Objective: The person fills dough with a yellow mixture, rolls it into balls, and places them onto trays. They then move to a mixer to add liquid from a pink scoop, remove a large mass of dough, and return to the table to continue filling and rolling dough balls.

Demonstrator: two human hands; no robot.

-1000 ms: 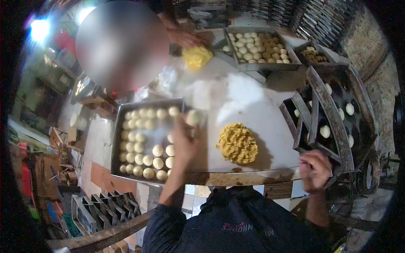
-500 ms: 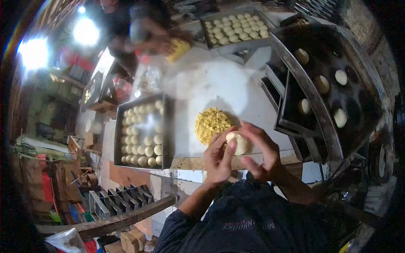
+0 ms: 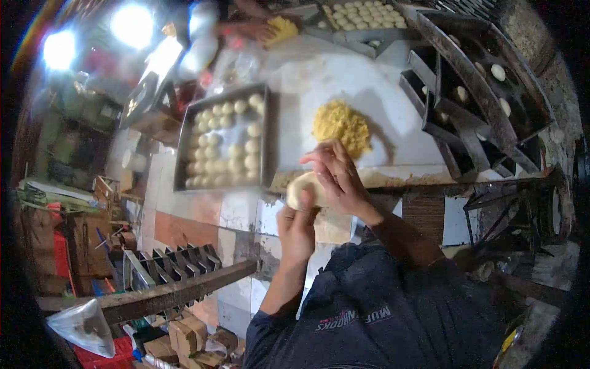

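Observation:
A pale piece of dough (image 3: 301,186), flattened and rounded, is up in front of the table edge. My left hand (image 3: 297,230) grips it from below, thumb pressed on its face. Just right of it, my right hand (image 3: 339,181) has its fingers stretched out and apart, overlapping the dough's right side. Beyond my hands, a mound of crumbly yellow filling (image 3: 341,126) rests on the white table (image 3: 301,77). To the left stands a metal tray (image 3: 267,132) holding rows of round dough balls (image 3: 209,165).
Dark metal trays (image 3: 458,117) are stacked at the right, some with dough pieces inside. Another tray of dough balls (image 3: 362,15) is at the far side. A co-worker's hand (image 3: 261,31) touches a yellow mass (image 3: 281,32). A wooden beam (image 3: 178,289) runs at lower left.
My view has shifted, and both hands now hold the dough nearer the table's front edge, left of the filling. The right hand has swung over toward the dough's right side.

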